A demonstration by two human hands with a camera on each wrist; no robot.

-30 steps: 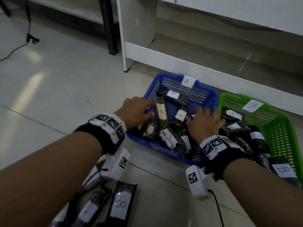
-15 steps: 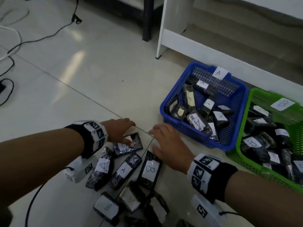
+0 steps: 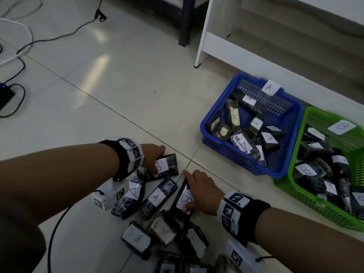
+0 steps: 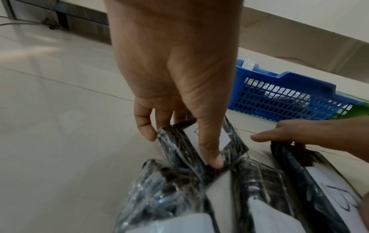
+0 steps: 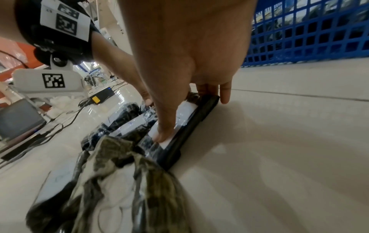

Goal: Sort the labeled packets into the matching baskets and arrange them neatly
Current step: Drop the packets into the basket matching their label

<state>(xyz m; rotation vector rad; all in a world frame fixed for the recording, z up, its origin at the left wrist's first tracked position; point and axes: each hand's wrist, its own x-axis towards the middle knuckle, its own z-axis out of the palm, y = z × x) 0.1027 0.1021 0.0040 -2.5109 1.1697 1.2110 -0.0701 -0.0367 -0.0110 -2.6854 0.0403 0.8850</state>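
Several black packets with white A or B labels lie in a pile on the floor. My left hand (image 3: 157, 160) grips the farthest B packet (image 3: 167, 164), thumb on its label (image 4: 211, 157) and fingers over its far edge. My right hand (image 3: 192, 189) holds another B packet (image 3: 183, 200) the same way, thumb pressing the label (image 5: 163, 134). Two A packets (image 3: 134, 194) (image 3: 157, 198) lie between my wrists. The blue basket (image 3: 202, 127) labeled A and the green basket (image 3: 294, 154) labeled B stand at the right, both holding packets.
More packets, a B one (image 3: 136, 238) and an A one (image 3: 164, 230), lie nearer to me. A white furniture leg (image 3: 202, 46) and a dark leg (image 3: 185, 20) stand behind the baskets. Cables (image 3: 49, 38) and a black device (image 3: 5, 95) lie at the left.
Both hands left the blue basket and came down to the floor pile. Each has since closed on a B packet; the view has swung left.
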